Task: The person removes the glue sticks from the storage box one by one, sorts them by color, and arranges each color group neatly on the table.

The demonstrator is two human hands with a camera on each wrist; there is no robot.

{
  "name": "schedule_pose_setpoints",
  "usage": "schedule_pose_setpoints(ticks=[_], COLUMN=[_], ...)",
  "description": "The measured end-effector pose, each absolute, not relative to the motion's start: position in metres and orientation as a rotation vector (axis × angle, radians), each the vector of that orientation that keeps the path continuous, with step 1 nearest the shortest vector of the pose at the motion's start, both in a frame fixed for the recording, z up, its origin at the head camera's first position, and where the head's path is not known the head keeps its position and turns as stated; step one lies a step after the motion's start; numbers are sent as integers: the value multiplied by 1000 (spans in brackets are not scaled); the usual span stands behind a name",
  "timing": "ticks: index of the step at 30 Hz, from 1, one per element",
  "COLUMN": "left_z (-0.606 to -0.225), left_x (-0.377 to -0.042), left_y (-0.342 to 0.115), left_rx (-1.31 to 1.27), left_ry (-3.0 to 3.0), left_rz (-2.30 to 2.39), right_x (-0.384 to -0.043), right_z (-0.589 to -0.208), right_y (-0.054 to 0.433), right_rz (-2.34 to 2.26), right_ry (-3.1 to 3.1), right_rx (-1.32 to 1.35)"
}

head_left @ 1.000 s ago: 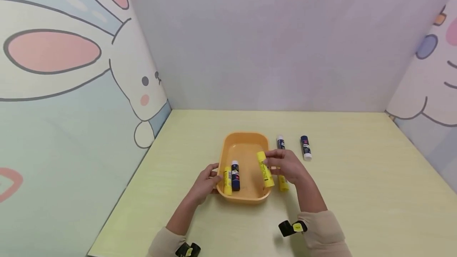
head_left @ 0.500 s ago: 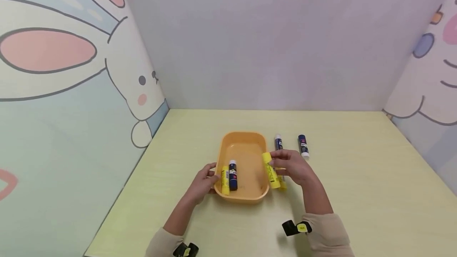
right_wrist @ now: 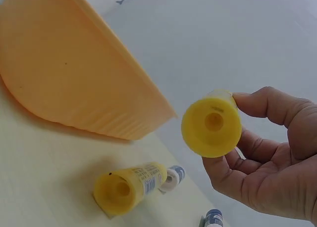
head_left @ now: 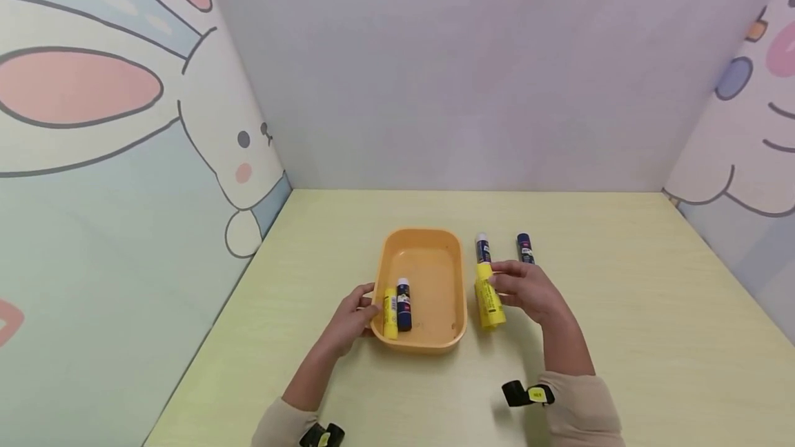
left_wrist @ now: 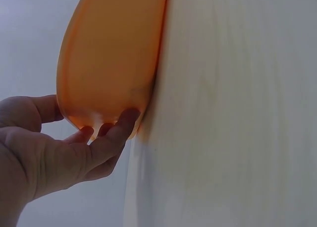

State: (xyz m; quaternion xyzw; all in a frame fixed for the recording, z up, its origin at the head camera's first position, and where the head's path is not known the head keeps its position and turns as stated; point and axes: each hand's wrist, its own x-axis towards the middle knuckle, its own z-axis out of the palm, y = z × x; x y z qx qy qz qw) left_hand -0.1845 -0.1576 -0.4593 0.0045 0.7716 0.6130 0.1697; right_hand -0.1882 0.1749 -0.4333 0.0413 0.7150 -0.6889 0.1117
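My left hand [head_left: 349, 319] grips the left rim of an orange plastic tray [head_left: 461, 274], thumb over the edge and fingers under the side, as the left wrist view shows. Inside the tray lie a yellow glue stick [head_left: 390, 314] and a navy glue stick with a white cap [head_left: 404, 305], side by side at the left. Just right of the tray, my right hand [head_left: 528, 288] pinches another yellow glue stick [right_wrist: 211, 127] between thumb and fingers, raised above the table. Beneath it a further yellow glue stick [right_wrist: 131, 185] lies on the table, largely covered in the head view.
Two navy glue sticks lie on the table behind the right hand: one with a white end [head_left: 483, 247], the other navy glue stick [head_left: 524, 247] farther right, partly covered by the hand. Walls with cartoon drawings [head_left: 242, 157] border the pale yellow table [head_left: 621, 295].
My right hand has carried its yellow glue stick rightward, from over the tray's right edge to above the yellow one on the table. My left hand keeps its hold on the tray.
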Motion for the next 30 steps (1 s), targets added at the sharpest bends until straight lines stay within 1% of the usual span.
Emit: schedule_pose_setpoints(ticks=[30], left_z=[-462], left_x=[-184], left_y=[-161], left_rx=[49], left_ry=[2180], left_rz=[1760], right_x=[-178], right_z=[-452], right_y=[220], right_rz=[-2018], right_ry=[2035], right_rx=[361])
